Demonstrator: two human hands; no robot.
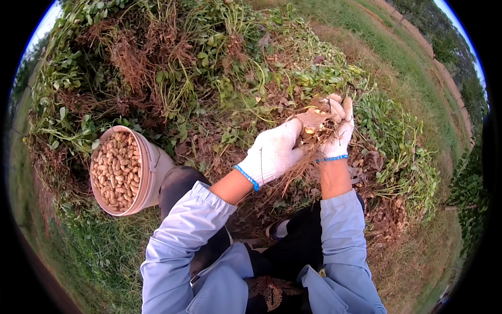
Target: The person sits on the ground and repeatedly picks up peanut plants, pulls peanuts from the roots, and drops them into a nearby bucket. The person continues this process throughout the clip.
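My left hand (270,153), in a white knit glove with a blue cuff edge, grips a clump of dry peanut plant roots and leaves (313,123). From the other side my right hand (340,125), gloved the same way, holds the clump too, its fingers pointing up and away from me. Thin brown roots (296,172) trail down between my wrists. Whether pods hang in the clump, I cannot tell. To my left a whitish plastic bucket (151,176) leans towards me, filled with peanuts in their shells (117,168).
A large heap of pulled peanut plants (176,59) with roots showing spreads in front. More green vines (404,153) lie at the right. Dry leaf litter (211,145) covers the ground before my knees. Grass (106,251) grows behind the bucket and a grassy strip (376,43) runs far right.
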